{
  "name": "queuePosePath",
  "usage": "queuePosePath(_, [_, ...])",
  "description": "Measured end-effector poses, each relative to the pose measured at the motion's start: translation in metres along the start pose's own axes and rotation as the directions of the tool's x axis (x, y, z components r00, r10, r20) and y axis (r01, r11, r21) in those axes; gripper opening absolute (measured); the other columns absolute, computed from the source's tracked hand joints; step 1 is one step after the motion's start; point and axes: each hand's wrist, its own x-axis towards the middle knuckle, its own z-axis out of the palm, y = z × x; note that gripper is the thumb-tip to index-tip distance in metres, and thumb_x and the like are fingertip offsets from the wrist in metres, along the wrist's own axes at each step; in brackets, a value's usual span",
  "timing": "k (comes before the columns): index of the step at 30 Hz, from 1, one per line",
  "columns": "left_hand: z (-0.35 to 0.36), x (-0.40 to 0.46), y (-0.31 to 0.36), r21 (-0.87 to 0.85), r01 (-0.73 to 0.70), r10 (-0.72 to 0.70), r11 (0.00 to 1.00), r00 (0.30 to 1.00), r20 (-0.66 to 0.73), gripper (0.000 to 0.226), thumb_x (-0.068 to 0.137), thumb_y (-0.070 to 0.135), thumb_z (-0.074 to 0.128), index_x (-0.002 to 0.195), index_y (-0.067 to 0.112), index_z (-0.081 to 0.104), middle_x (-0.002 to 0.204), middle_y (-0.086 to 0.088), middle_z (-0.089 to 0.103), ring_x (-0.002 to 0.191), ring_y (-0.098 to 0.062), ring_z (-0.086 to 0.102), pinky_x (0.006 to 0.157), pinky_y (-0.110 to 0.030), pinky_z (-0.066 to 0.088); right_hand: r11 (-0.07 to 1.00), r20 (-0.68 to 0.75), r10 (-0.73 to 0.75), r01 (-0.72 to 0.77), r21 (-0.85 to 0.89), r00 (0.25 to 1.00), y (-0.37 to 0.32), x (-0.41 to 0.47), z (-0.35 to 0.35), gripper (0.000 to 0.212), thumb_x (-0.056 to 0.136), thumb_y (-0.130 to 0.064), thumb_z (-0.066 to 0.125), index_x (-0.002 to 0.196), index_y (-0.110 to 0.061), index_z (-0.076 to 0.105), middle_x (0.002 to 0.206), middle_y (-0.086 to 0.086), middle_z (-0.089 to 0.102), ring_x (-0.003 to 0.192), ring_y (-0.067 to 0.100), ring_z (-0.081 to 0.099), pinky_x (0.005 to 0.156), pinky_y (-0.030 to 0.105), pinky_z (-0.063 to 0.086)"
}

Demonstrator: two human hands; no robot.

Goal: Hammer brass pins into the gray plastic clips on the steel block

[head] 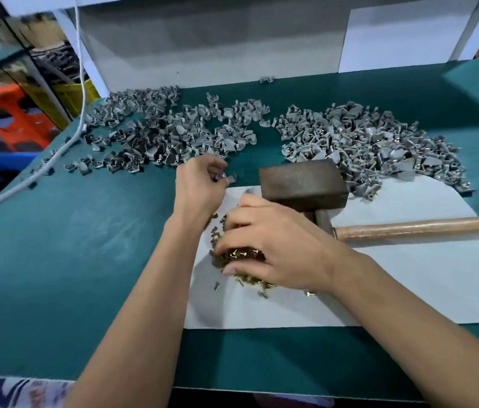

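Note:
My left hand [200, 184] pinches a gray plastic clip [230, 180] just left of the steel block [301, 182]. My right hand [273, 245] lies over the heap of brass pins [244, 256] on the white sheet [409, 278], fingers curled into the pins. Whether it holds a pin is hidden. A hammer with a wooden handle [420, 226] lies on the sheet, its head tucked against the block's near side. Nothing stands on the block's top.
A large pile of gray clips [161, 134] spreads across the green mat [85, 245] at the back left. A second clip pile [373, 142] sits at the back right. A white cord [26, 179] runs along the left edge. A grey board stands behind.

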Motion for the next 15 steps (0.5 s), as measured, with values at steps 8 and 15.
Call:
queuePosePath(8, [-0.001,0.004,-0.008,-0.037,0.072,-0.071,0.997,0.997,0.024,0.015,0.080,0.007,0.082,0.084,0.020,0.075,0.083,0.008,0.073,0.075,-0.007,0.068,0.074,-0.020,0.058,0.996,0.116,-0.056,0.048,0.075,0.992,-0.015,0.010,0.012,0.010,0.092,-0.038,0.073,0.092,-0.028,0.077,0.096,-0.009,0.059,0.098,0.003,0.032,0.087,0.025,0.039])
queuePosePath(15, [-0.006,0.005,-0.007,-0.015,0.076,-0.076,0.997,0.997,-0.015,0.021,0.076,0.006,0.082,0.072,0.020,0.068,0.067,0.008,0.068,0.065,-0.010,0.065,0.067,-0.029,0.057,0.999,0.112,0.024,-0.019,-0.048,0.993,-0.019,0.013,0.010,0.012,0.103,-0.024,0.057,0.098,-0.016,0.064,0.098,-0.006,0.059,0.099,0.014,0.043,0.089,0.033,0.043])
